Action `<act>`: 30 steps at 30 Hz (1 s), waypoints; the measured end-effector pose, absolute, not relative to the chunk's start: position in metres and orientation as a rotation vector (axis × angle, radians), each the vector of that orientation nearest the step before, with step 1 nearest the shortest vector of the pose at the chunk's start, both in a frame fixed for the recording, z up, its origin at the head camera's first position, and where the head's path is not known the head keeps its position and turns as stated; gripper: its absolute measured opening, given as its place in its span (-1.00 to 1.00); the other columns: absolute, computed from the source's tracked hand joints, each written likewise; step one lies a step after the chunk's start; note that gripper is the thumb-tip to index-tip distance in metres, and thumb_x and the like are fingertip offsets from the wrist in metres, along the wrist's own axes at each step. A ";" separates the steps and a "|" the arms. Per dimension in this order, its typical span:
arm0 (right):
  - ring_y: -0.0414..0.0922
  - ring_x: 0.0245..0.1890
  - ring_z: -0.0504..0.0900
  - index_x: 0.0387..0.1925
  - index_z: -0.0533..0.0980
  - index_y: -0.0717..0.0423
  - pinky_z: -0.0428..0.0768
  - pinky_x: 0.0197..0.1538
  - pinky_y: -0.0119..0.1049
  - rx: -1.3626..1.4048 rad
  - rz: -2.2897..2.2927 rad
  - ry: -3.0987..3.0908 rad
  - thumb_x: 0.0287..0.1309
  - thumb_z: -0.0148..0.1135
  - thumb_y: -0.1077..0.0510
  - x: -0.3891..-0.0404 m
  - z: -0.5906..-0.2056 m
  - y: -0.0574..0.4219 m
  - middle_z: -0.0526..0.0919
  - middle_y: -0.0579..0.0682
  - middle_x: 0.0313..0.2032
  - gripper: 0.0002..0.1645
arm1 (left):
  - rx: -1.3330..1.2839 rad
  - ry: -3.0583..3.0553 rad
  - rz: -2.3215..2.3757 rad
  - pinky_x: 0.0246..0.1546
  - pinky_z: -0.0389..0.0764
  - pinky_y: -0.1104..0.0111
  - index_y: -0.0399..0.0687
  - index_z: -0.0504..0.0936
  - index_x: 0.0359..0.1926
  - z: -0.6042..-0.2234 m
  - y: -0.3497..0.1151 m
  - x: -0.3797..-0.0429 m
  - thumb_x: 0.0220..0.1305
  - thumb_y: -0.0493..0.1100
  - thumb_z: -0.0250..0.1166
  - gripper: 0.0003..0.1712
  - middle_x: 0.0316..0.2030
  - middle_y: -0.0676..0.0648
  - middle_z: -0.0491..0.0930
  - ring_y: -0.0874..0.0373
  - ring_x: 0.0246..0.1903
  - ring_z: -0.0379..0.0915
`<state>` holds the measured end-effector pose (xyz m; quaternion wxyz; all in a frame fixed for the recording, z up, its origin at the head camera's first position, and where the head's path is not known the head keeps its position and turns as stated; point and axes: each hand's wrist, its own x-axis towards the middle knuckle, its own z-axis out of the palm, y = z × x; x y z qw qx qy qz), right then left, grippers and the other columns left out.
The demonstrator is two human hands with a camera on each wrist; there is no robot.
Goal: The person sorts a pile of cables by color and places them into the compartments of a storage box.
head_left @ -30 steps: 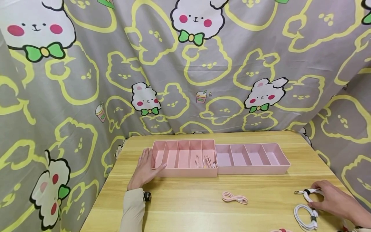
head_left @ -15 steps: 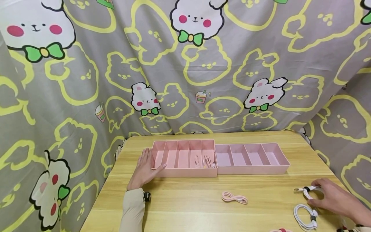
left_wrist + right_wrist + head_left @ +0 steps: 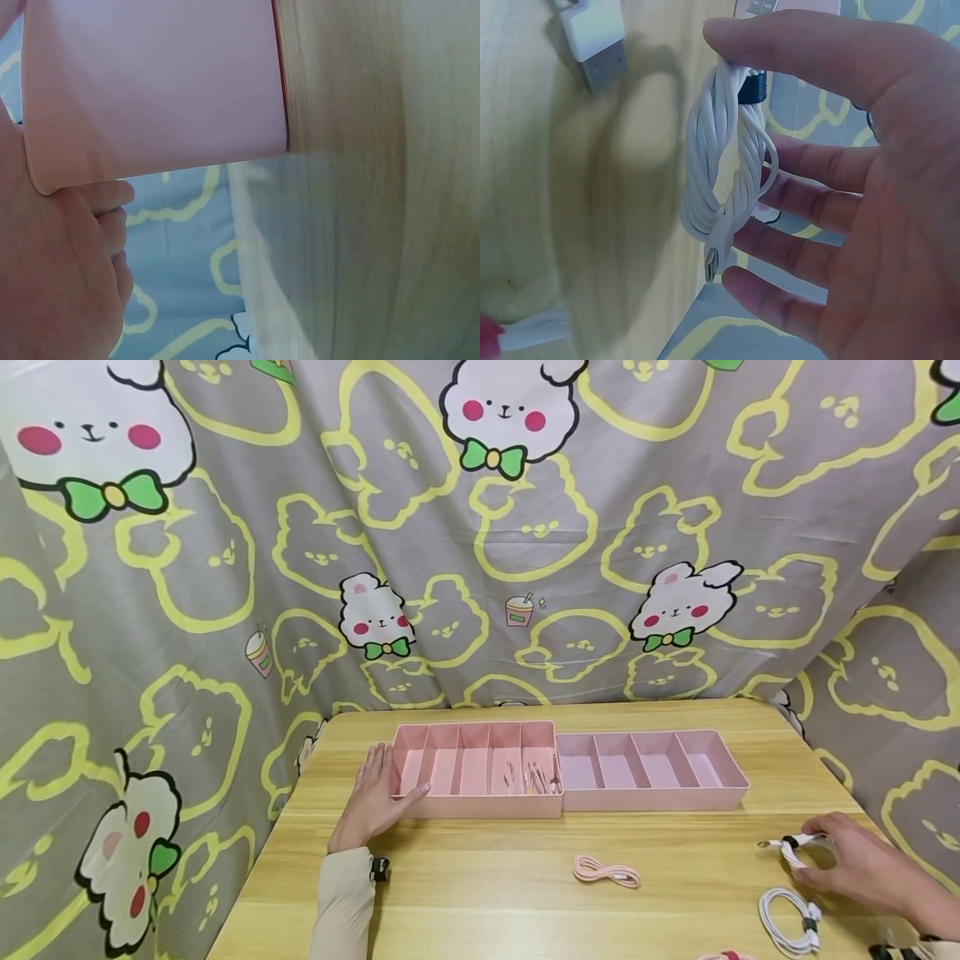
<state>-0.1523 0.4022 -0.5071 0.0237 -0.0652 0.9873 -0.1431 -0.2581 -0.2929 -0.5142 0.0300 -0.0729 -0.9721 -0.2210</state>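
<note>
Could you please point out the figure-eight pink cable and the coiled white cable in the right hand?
Figure-eight pink cable (image 3: 605, 871): head view, on its middle strands.
Coiled white cable (image 3: 701, 165): right wrist view, on its twisted strands.

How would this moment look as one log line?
left hand: touches pink divided box; right hand: holds coiled white cable; table: figure-eight pink cable

In the lower right of the head view, the right hand (image 3: 855, 870) has risen a little up the frame since a second ago, carrying the white cable (image 3: 791, 853) it pinches. The cable's metal plug (image 3: 763, 844) now sits slightly higher and farther left. The gap above the coiled white cable (image 3: 813, 911) below has widened.
</note>
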 end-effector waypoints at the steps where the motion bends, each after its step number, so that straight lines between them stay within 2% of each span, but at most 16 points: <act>1: 0.27 -0.10 0.66 -0.06 0.55 0.42 0.66 -0.18 0.03 -0.201 -0.443 3.056 -0.16 0.67 -0.15 -0.152 -0.507 0.402 0.65 0.28 -0.10 -0.16 | -0.225 -2.996 -0.680 0.63 -0.19 -0.22 -0.33 -0.19 0.64 -0.514 -0.293 -0.258 0.31 0.50 0.17 0.33 0.66 -0.33 -0.26 -0.26 0.67 -0.40; 7: 0.23 -0.12 0.67 -0.06 0.57 0.40 0.61 -0.25 -0.15 -0.221 -0.416 3.089 -0.16 0.67 -0.16 -0.153 -0.504 0.401 0.67 0.25 -0.11 -0.17 | -0.225 -2.993 -0.678 0.63 -0.18 -0.23 -0.34 -0.18 0.64 -0.515 -0.293 -0.257 0.31 0.49 0.18 0.32 0.66 -0.34 -0.25 -0.27 0.67 -0.39; 15: 0.14 -0.19 0.68 -0.12 0.60 0.34 0.60 -0.27 -0.20 -0.303 -0.380 3.194 -0.25 0.71 -0.10 -0.152 -0.502 0.399 0.70 0.20 -0.15 -0.24 | -0.226 -2.998 -0.702 0.63 -0.24 -0.22 -0.32 -0.19 0.64 -0.514 -0.294 -0.258 0.31 0.48 0.19 0.32 0.66 -0.33 -0.26 -0.27 0.67 -0.42; 22: 0.20 -0.14 0.68 -0.09 0.59 0.35 0.60 -0.27 -0.20 -0.320 -0.412 3.182 -0.22 0.70 -0.15 -0.156 -0.497 0.398 0.68 0.23 -0.12 -0.19 | -0.225 -3.000 -0.679 0.62 -0.18 -0.23 -0.32 -0.20 0.64 -0.514 -0.294 -0.259 0.30 0.53 0.15 0.35 0.66 -0.34 -0.25 -0.27 0.67 -0.41; 30: 0.14 -0.15 0.68 -0.06 0.59 0.32 0.58 -0.29 -0.25 -0.300 -0.411 3.167 -0.21 0.70 -0.17 -0.158 -0.488 0.391 0.68 0.18 -0.10 -0.18 | -0.217 -3.012 -0.664 0.63 -0.20 -0.21 -0.31 -0.20 0.64 -0.514 -0.293 -0.259 0.30 0.55 0.13 0.35 0.66 -0.33 -0.25 -0.26 0.67 -0.39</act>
